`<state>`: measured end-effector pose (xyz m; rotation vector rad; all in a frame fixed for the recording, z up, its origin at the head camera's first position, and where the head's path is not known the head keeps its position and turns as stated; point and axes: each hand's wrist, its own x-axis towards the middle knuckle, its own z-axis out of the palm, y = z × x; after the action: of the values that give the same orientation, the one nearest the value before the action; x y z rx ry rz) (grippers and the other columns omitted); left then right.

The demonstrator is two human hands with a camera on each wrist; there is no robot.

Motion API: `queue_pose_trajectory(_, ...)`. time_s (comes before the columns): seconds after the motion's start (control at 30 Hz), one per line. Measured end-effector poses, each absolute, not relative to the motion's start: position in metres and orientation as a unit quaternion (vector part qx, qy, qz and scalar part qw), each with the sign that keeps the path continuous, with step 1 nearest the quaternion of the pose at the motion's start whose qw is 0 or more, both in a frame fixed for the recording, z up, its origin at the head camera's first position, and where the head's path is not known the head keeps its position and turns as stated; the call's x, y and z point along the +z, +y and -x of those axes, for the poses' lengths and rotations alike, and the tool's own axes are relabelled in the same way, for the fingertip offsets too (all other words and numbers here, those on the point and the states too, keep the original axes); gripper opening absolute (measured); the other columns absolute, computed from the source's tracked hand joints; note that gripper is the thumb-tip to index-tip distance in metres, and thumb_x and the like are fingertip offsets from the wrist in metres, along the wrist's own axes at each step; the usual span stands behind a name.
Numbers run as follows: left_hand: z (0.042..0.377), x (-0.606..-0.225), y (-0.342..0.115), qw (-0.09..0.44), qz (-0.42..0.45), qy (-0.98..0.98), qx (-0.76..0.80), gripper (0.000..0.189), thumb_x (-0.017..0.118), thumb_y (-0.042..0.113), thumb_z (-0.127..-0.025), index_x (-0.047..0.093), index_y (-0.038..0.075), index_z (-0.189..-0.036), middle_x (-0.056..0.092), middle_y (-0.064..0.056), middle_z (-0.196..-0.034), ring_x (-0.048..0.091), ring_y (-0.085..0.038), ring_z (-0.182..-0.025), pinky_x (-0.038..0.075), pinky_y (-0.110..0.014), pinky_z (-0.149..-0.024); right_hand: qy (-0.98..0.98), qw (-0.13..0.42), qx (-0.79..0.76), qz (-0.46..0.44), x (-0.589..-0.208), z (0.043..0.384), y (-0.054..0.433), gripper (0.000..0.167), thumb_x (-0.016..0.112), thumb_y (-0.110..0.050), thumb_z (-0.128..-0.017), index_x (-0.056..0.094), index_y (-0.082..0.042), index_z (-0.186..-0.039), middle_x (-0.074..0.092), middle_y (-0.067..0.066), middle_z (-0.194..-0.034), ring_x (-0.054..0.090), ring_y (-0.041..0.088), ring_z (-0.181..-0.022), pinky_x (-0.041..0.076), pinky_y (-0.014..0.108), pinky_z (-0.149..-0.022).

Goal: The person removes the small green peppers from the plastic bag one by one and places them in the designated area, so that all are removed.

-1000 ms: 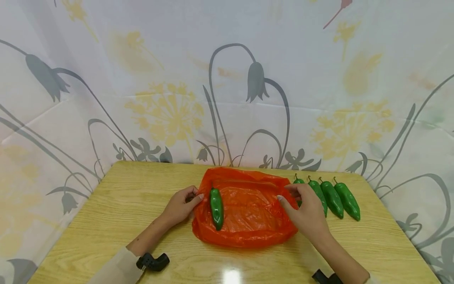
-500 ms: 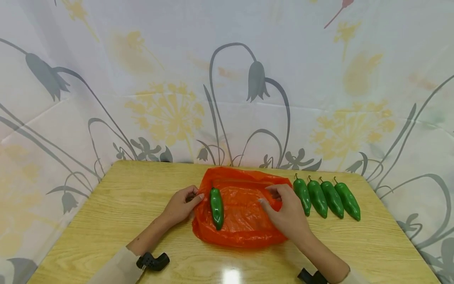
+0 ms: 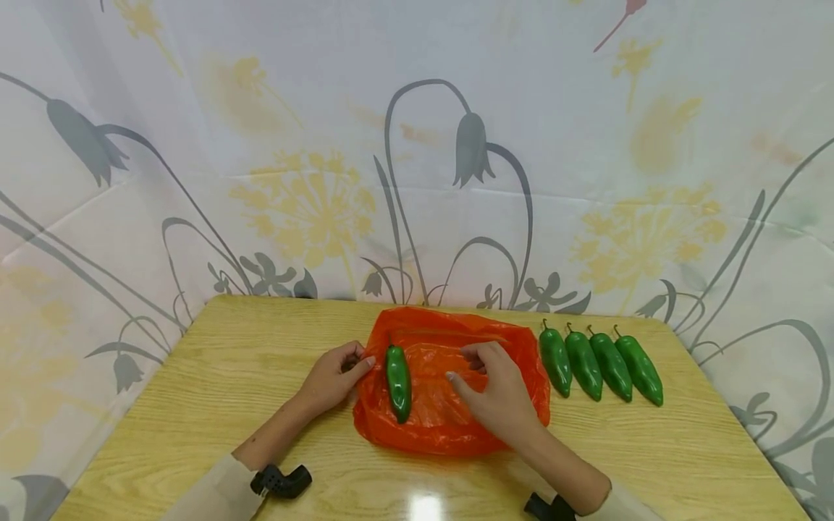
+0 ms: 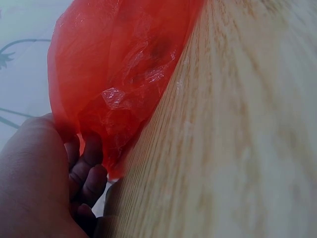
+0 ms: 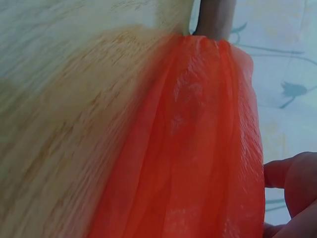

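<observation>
An orange-red plastic bag (image 3: 443, 440) lies with its mouth spread wide on the table. Inside, near the left end, one glossy green pepper (image 3: 399, 385) rests lengthwise. My left hand (image 3: 332, 380) pinches the bag's left edge between thumb and fingers; the left wrist view shows this hand (image 4: 39, 173) at the thin plastic (image 4: 124, 64). Over the right half of the bag hovers my right hand (image 3: 498, 394), thumb and fingers apart with nothing between them. In the right wrist view its fingers (image 5: 277, 173) appear beyond the bag's side (image 5: 198, 148).
Several more green peppers (image 3: 584, 364) lie side by side just right of the bag, stems pointing away. The wood-grain table (image 3: 260, 340) ends at the back against a flower-printed curtain (image 3: 313, 108).
My right hand has moved left from the bag's right edge to above its middle, uncovering the peppers on the right. My left hand keeps its grip in the same place.
</observation>
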<state>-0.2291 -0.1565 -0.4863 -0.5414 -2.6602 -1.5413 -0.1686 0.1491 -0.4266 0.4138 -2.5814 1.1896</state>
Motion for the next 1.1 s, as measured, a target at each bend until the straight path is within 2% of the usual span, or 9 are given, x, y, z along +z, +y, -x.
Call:
queue_pose_trajectory(0.57,0.229,-0.486,-0.156,0.009,0.177,-0.852,-0.492,0.015,0.067,0.028,-0.106,0.066,0.017,-0.095,0.061,0.005,-0.079,0.054,-0.012,-0.071,0.043,-0.026,-0.067,-0.887,0.096,0.423,-0.157,-0.432,0.175,0.121,0.035,0.085,-0.013,-0.091,0.070,-0.004,-0.121,0.068,0.014,-0.115,0.067,0.032,-0.103,0.058,0.049,-0.091)
queue_pose_trajectory(1.1,0.229,-0.485,-0.157,0.007,0.175,-0.853,-0.492,0.015,0.067,0.028,-0.106,0.066,0.017,-0.096,0.062,0.005,-0.080,0.055,-0.012,-0.072,0.044,-0.026,-0.067,-0.901,0.017,0.400,-0.168,-0.434,0.181,0.095,0.049,0.084,-0.022,-0.093,0.064,0.000,-0.131,0.066,0.016,-0.124,0.067,0.030,-0.106,0.059,0.047,-0.091)
